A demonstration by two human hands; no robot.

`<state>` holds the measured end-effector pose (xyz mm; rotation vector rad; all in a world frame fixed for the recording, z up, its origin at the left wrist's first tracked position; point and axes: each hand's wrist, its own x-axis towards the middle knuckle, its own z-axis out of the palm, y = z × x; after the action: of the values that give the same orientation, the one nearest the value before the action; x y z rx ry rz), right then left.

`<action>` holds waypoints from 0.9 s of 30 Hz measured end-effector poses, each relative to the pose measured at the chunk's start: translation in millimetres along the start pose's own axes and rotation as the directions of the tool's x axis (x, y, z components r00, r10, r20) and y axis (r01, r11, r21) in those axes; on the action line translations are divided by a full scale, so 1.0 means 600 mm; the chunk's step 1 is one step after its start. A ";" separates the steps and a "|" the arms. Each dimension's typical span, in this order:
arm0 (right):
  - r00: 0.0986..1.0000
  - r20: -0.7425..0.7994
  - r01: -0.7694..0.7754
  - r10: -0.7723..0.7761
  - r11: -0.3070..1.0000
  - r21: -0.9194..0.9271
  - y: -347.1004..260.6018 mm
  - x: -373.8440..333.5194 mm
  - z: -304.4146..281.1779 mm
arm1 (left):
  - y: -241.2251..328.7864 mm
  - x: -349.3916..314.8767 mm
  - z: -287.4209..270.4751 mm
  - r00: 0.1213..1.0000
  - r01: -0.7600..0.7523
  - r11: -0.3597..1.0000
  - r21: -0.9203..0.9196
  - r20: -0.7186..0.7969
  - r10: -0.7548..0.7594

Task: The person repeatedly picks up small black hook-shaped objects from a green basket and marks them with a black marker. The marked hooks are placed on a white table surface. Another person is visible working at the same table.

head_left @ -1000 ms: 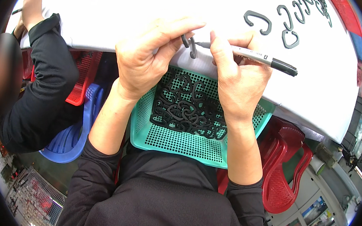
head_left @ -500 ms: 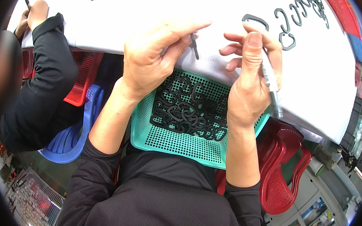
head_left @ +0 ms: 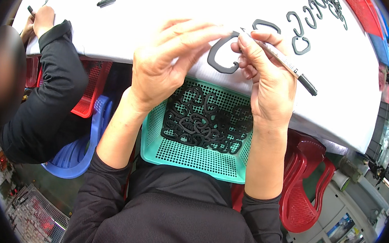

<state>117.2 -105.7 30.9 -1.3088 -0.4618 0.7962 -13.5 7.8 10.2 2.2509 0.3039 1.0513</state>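
Observation:
My right hand (head_left: 271, 72) is closed around a white marker pen (head_left: 279, 59). The pen slants across the fingers, its bare tip up by the thumb and its black end pointing down to the right. A black open-sided ring (head_left: 214, 57), shaped like a carabiner body, stands between my hands. Its right part goes behind the right fingertips, which seem to pinch it. My left hand (head_left: 167, 60) has its fingers stretched toward the ring's upper end, slightly blurred; whether they touch it is unclear. Below both hands, a green basket (head_left: 190, 170) holds many similar black rings (head_left: 196, 124).
On the white-covered table (head_left: 167, 0) lie a black pen cap (head_left: 106, 1), two nearby rings (head_left: 267, 26) (head_left: 301, 45) and rows of rings at the far edges. A co-worker's arm (head_left: 58, 79) is at left. Red chair (head_left: 301, 189) at right, blue chair (head_left: 75, 158) at left.
The ring, seen edge-on by my left hand before, now faces me between both hands. My right hand has swung the pen so its tip points up-left. The left fingers have stretched out further.

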 end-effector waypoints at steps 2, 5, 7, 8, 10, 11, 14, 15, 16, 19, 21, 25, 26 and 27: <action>0.998 0.054 -0.034 0.031 0.998 0.061 0.000 -0.001 0.001 | 0.005 0.002 0.000 0.997 -0.076 0.997 0.008 0.014 0.075; 0.997 0.005 -0.077 0.077 0.997 0.009 -0.007 -0.004 0.012 | 0.002 -0.001 -0.001 0.999 -0.050 0.995 -0.084 -0.005 0.049; 0.998 -0.058 0.019 -0.024 0.995 -0.093 -0.013 -0.005 0.015 | 0.009 -0.001 0.000 0.993 0.115 0.991 -0.068 0.010 -0.114; 0.991 -0.098 0.075 -0.090 0.987 -0.143 -0.007 -0.005 0.013 | 0.011 -0.001 0.001 0.980 0.197 0.979 -0.057 0.016 -0.197; 0.972 -0.148 0.154 -0.181 0.973 -0.172 0.002 -0.006 0.007 | 0.008 -0.009 0.008 0.923 0.381 0.921 -0.082 -0.014 -0.384; 0.974 -0.148 0.144 -0.173 0.972 -0.185 0.003 -0.009 0.008 | 0.007 -0.012 0.011 0.881 0.468 0.878 -0.098 -0.028 -0.473; 0.972 -0.174 0.134 -0.160 0.979 -0.151 0.010 -0.018 0.016 | 0.009 -0.007 0.016 0.871 0.479 0.867 -0.142 -0.052 -0.489; 0.971 -0.165 0.146 -0.174 0.975 -0.170 0.014 -0.020 0.017 | 0.009 -0.007 0.017 0.871 0.476 0.867 -0.151 -0.059 -0.488; 0.970 -0.154 0.156 -0.187 0.969 -0.189 0.019 -0.021 0.017 | 0.009 -0.006 0.018 0.870 0.478 0.866 -0.145 -0.057 -0.490; 0.960 -0.134 0.214 -0.248 0.950 -0.226 0.025 -0.021 0.029 | 0.011 -0.001 0.018 0.870 0.480 0.869 -0.124 -0.059 -0.489; 0.942 -0.106 0.289 -0.318 0.931 -0.222 0.033 -0.020 0.037 | 0.014 0.001 0.018 0.875 0.471 0.876 -0.105 -0.065 -0.479; 0.942 -0.121 0.267 -0.312 0.919 -0.289 0.040 -0.018 0.039 | 0.014 0.000 0.019 0.880 0.461 0.882 -0.100 -0.078 -0.468; 0.942 -0.118 0.269 -0.315 0.916 -0.298 0.042 -0.017 0.039 | 0.013 -0.001 0.019 0.885 0.452 0.888 -0.091 -0.079 -0.458; 0.941 -0.114 0.271 -0.318 0.912 -0.307 0.043 -0.016 0.038 | 0.011 -0.002 0.019 0.890 0.442 0.893 -0.081 -0.080 -0.448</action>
<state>87.8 -96.0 12.5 -1.5143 -0.6450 0.3729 -5.9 -3.1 8.3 1.9439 0.7801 0.9048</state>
